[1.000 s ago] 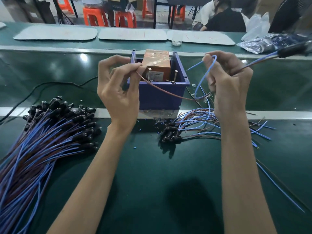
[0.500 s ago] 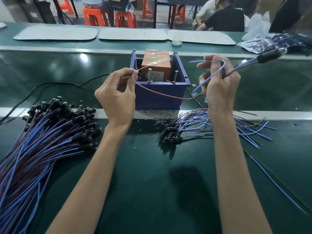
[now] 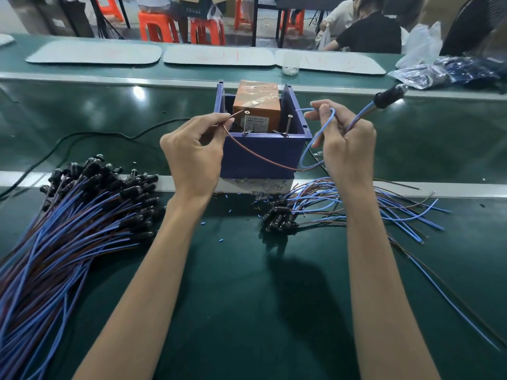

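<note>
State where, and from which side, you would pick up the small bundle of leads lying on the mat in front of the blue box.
Grip the small bundle at its clustered black caps, probably from above on its left. There the leads sit bunched together; rightward the blue and brown wires fan out loose.

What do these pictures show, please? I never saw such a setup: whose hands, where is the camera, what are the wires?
No machine here: a person works with two bare hands; one camera on the person's head looks forward and down. The left hand pinches the end of a brown wire near the blue box, which holds an orange block. The right hand has a looped blue wire in its grip; a black cap sticks out beyond it. On the green table lie a big wire bundle at the left and a smaller pile at the right.
</note>
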A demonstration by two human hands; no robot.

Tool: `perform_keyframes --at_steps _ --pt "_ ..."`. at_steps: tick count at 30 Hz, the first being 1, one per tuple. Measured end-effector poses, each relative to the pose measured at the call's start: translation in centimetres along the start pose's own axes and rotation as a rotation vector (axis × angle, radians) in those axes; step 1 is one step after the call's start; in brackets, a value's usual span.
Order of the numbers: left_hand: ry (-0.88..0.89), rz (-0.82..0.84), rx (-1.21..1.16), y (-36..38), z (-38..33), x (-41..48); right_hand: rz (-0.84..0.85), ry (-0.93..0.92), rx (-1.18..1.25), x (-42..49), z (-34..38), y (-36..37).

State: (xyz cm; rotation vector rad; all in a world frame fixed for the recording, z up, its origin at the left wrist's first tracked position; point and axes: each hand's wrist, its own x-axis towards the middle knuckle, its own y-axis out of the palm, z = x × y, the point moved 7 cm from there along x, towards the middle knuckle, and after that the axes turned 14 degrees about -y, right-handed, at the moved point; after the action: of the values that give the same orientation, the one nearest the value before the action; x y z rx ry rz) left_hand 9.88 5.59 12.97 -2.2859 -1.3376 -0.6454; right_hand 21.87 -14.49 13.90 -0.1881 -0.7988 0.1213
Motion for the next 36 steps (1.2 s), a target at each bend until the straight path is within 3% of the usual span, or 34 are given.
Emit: perform_keyframes --at_steps 9,16,22,31,36 --pt "-0.005 0.040 0.034 0.7 0.0 0.0 0.104 -0.003 -0.077 -0.4 -0.5 0.8" --pt "0.026 -0.031 -0.046 0.1 -0.7 0.2 0.015 -0.041 -0.022 0.2 0.2 0.1" --pt "0.004 0.062 0.035 1.2 -0.4 -0.2 0.079 -0.041 -0.084 -0.1 0.0 0.3" --pt "0.049 -0.050 -0.027 0.3 -1.2 -0.2 0.079 -0.057 -0.077 0.0 0.4 0.1" --pt "0.017 -0.007 0.034 0.7 -0.7 -0.1 0.115 -0.042 -0.095 -0.1 0.1 0.4"
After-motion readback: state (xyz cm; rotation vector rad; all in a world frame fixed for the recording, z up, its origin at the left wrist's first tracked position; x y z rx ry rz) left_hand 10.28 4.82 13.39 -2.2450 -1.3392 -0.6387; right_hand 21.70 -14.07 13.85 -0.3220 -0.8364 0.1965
